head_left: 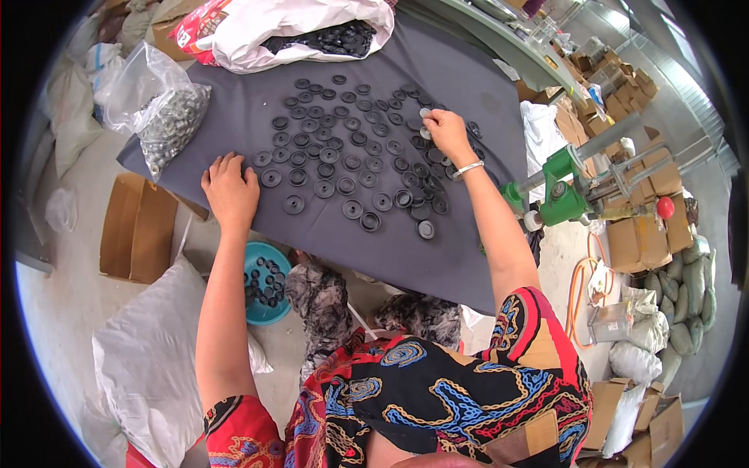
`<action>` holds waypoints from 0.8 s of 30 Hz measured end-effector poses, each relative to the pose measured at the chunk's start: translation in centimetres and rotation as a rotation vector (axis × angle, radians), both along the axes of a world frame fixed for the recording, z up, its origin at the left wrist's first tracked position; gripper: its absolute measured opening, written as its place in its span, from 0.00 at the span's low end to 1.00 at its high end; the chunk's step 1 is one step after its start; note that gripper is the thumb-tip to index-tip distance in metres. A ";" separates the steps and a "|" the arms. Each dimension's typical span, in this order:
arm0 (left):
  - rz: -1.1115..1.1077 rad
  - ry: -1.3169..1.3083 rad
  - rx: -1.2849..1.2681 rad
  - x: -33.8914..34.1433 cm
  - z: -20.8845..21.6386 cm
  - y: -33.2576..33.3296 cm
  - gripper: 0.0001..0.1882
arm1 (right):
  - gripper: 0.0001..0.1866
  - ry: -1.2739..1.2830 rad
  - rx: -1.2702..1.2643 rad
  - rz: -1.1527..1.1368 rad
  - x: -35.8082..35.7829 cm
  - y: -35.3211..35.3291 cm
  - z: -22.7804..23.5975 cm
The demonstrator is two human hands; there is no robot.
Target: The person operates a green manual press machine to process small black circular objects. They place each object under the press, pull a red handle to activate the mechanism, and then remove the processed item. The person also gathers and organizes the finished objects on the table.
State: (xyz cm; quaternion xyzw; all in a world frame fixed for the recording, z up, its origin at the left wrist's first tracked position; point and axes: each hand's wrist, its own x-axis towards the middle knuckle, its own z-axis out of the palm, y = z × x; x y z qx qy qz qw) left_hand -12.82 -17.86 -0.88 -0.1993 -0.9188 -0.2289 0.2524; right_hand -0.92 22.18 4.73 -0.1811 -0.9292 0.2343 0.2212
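Many round black rubber-like discs (351,162), each with a raised rim and a hub, lie spread over the dark grey cloth on the table (312,234). My right hand (449,134) is among the discs at the right, its fingers pinched on a small light-grey disc (425,113). A second light-grey piece shows just under the fingertips. Below that hand the black discs lie closer together and partly overlap; one disc (426,229) near the front has a grey middle. My left hand (230,191) rests on the cloth at the left, fingers loosely spread, holding nothing.
A white sack (234,35) of black parts lies open at the far edge. A clear bag (172,117) of metal pieces stands at the left corner. Below are a blue basin (269,312) with black discs and a cardboard box (136,226). A green machine (562,187) stands right.
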 end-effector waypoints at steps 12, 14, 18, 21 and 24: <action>0.005 0.021 -0.006 -0.3 -0.3 -0.1 0.13 | 0.11 -0.161 0.291 0.138 3.5 -3.2 0.1; 0.007 0.023 -0.008 -0.4 -0.4 -0.1 0.13 | 0.11 -0.151 0.211 0.236 4.4 -5.1 0.7; 0.002 0.020 -0.005 -0.4 -0.4 0.1 0.14 | 0.11 -0.234 0.232 0.274 4.7 -7.6 -0.2; 0.006 0.017 -0.011 -0.3 -0.2 0.1 0.14 | 0.10 -0.205 0.291 0.307 4.8 -7.9 -0.5; 0.005 0.021 -0.003 -0.2 -0.4 0.0 0.13 | 0.10 -0.223 0.282 0.251 5.6 -8.7 0.5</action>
